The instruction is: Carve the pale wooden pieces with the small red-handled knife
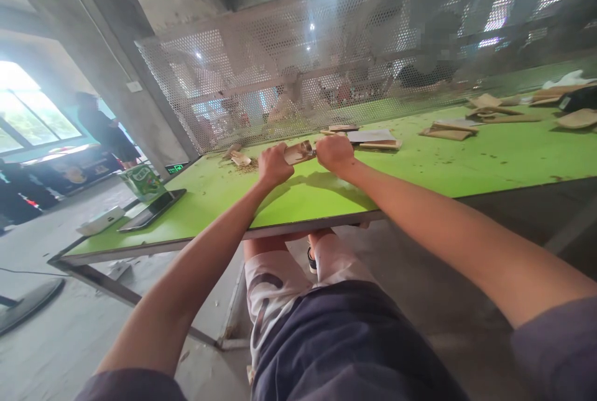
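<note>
My left hand (275,165) is closed around a light brown piece of wood (298,153) with a darker, hollowed-looking end, held just above the green tabletop (298,199). Facing it, my right hand (334,152) makes a fist around a carving tool, mostly hidden by the fingers. A short dark metal part of the tool (314,152) shows at the wood's right end. Wood shavings (245,168) and a pale wood chunk (240,159) lie just beyond my left hand. Behind my right hand are a white sheet (370,135) and flat wood pieces (380,145).
A perforated metal screen (280,71) runs along the table's back edge. To the left stand a green box (142,182), a dark tablet-like slab (153,209) and a white box (100,221). More wood pieces (450,132) lie right. A person (107,130) stands far left.
</note>
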The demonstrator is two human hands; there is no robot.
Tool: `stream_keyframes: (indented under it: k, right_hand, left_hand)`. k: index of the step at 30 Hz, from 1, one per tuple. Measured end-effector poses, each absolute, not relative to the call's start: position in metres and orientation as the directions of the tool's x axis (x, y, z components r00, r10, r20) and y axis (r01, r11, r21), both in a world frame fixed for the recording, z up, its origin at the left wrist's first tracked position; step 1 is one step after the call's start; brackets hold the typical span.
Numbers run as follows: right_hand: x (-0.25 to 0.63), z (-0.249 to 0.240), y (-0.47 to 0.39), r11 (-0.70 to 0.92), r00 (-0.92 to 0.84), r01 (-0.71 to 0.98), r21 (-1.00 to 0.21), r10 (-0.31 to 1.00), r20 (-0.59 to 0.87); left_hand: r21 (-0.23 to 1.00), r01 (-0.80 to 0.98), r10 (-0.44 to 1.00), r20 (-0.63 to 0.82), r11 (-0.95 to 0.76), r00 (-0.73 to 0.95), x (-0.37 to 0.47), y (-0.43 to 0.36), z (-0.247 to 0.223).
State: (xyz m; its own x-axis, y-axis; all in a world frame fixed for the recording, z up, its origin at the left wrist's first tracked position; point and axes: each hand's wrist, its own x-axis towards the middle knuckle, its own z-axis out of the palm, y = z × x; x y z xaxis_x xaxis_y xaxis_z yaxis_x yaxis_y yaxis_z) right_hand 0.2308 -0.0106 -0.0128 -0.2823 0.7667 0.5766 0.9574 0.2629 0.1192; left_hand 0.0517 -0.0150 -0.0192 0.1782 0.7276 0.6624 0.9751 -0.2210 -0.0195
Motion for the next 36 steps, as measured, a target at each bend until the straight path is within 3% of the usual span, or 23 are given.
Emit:
stream_keyframes:
  k: [10, 13, 14, 18, 27, 36]
  right_hand:
    - [0.227, -0.011, -0.008, 0.237, -0.181, 0.971, -0.02, 0.793, 0.581]
    - [0.235, -0.008, 0.002, 0.124, -0.021, 0.982, -0.144, 0.824, 0.566]
    - [0.24, -0.007, 0.005, 0.08, 0.07, 0.968, -0.238, 0.824, 0.563]
    - [0.257, -0.009, 0.015, 0.052, 0.173, 0.934, -0.353, 0.8, 0.574]
    - [0.251, -0.019, 0.013, 0.197, -0.001, 0.94, -0.279, 0.819, 0.573]
    - [0.252, -0.024, 0.02, 0.223, -0.087, 0.947, -0.231, 0.871, 0.483]
  left_hand:
    - [0.136, 0.956, 0.757, 0.643, -0.259, 0.114, 0.053, -0.013, -0.018]
    - [0.303, 0.926, 0.749, 0.662, -0.226, -0.034, 0.054, -0.014, -0.009]
    - [0.326, 0.919, 0.728, 0.682, -0.222, -0.066, 0.054, -0.015, -0.007]
    - [0.212, 0.959, 0.695, 0.719, -0.187, -0.023, 0.048, -0.016, -0.003]
    - [0.07, 0.991, 0.757, 0.652, -0.112, 0.039, 0.038, -0.012, -0.011]
    - [-0.109, 0.887, 0.565, 0.734, -0.449, 0.376, 0.035, -0.011, -0.011]
